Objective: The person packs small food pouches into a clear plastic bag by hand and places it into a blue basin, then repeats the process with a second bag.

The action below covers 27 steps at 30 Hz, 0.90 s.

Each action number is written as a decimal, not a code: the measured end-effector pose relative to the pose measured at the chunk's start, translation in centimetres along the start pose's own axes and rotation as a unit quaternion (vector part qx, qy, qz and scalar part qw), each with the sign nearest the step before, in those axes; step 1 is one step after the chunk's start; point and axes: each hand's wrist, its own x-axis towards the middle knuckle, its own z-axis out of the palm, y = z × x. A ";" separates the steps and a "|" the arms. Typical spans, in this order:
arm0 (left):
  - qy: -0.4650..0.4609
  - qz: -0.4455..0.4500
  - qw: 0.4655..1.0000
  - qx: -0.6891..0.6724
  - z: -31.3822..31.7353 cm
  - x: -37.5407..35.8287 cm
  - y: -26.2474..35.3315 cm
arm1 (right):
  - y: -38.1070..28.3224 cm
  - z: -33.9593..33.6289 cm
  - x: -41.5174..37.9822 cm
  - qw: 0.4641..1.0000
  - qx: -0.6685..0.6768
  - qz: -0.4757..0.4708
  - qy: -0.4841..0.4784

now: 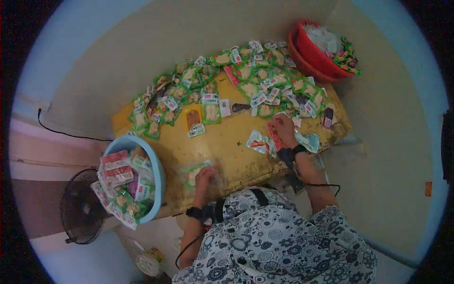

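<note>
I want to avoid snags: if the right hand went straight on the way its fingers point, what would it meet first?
The right hand would probably meet the near edge of the green-edged packets first, though its height above them is unclear.

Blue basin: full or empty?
Full: the blue basin is heaped with packets, some overhanging its rim on the picture's left.

In dim light, I face a worn yellow table (213, 149) with a plain greyish-beige wall (142, 61) behind it. Left of the table are a round black fan (82, 208) and a dark cable (80, 137).
</note>
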 end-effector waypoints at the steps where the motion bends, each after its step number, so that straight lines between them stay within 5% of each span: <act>1: -0.001 0.003 1.000 0.005 -1.5 1.3 -3.0 | -0.7 0.0 0.5 1.000 0.007 0.012 0.007; 2: -0.003 0.007 1.000 0.009 -2.3 2.3 -4.5 | -2.8 -0.2 0.5 1.000 0.002 0.013 0.006; 5: 0.016 -0.008 0.996 0.088 2.4 -2.9 3.5 | -2.8 -0.1 1.7 0.999 -0.042 -0.003 0.021; 10: 0.026 -0.018 0.998 0.061 2.3 -2.9 2.7 | -2.9 1.2 3.9 0.998 -0.053 -0.002 0.024; 12: 0.017 -0.012 0.998 0.065 1.7 -2.5 2.0 | -1.6 1.8 6.0 0.979 -0.176 -0.097 0.047; 18: 0.016 0.011 0.997 0.080 0.4 -1.8 0.6 | -5.5 3.2 8.6 0.921 -0.352 -0.154 0.064; 24: 0.031 -0.009 0.998 0.060 1.0 -1.8 0.4 | -5.4 4.2 10.1 0.899 -0.429 -0.081 -0.029; 27: 0.034 -0.003 0.998 0.058 0.4 -1.7 -0.5 | -3.1 5.0 10.7 0.926 -0.366 -0.092 -0.004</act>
